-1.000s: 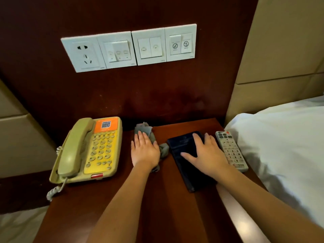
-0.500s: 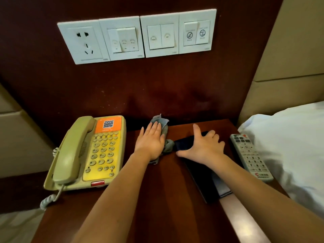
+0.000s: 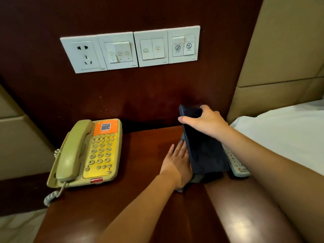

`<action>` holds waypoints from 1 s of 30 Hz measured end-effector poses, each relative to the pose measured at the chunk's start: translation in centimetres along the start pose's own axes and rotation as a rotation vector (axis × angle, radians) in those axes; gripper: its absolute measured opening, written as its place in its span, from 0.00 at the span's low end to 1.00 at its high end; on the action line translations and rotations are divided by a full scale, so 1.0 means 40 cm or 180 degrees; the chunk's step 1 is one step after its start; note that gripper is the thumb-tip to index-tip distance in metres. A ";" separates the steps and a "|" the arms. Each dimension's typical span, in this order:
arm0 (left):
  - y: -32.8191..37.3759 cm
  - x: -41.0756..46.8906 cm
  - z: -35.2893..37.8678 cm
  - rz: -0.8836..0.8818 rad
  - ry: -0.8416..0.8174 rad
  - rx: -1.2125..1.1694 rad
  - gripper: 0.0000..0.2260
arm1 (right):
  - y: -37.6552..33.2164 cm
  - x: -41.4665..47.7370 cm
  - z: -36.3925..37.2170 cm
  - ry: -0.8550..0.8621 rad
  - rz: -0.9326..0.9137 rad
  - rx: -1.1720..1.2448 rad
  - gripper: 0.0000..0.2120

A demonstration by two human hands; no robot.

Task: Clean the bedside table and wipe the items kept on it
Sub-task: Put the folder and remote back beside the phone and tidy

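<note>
gripping a flat dark rectangular folder (image 3: 203, 148), right hand (image 3: 206, 121) holds it tilted.

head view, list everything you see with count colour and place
table: 1, dark red-brown, under everything
phone: 1, beige and yellow, left on table
folder: 1, dark blue, tilted up over table's right side
cloth: 1, grey, on table under left hand
remote: 1, white, table's right edge, partly behind folder
wall plates: 4, white, on wall above table
bedding: 1, white, right of table
left hand: 1, flat on cloth
right hand: 1, holds folder's top end
</note>
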State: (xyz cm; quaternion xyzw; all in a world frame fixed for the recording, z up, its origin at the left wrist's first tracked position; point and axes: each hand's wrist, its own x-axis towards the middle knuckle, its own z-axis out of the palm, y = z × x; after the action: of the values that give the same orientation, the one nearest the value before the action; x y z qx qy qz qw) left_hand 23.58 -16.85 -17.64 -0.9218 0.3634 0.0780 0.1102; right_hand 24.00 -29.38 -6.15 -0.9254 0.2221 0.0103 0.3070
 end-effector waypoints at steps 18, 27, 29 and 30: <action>0.163 -0.354 0.040 0.0235 0.0142 -0.0608 0.27 | -0.020 -0.250 -0.096 0.0236 0.0159 -0.0411 0.53; 0.096 -0.550 0.101 0.0658 0.0342 -0.0782 0.25 | -0.017 -0.387 -0.054 0.0183 0.0106 -0.1054 0.48; 0.045 -0.577 0.116 0.0287 0.0443 -0.0788 0.27 | -0.017 -0.399 -0.033 0.0188 0.0095 -0.1159 0.49; 0.017 -0.588 0.131 0.0087 0.0493 -0.0770 0.31 | -0.019 -0.402 -0.020 0.0191 0.0094 -0.1207 0.49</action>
State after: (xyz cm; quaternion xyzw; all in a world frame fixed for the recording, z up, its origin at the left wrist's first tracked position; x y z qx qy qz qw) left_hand 5.75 -0.62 -17.51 -0.9266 0.3712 0.0513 -0.0311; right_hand 9.73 -22.77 -2.58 -0.9632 0.2388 0.0289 0.1201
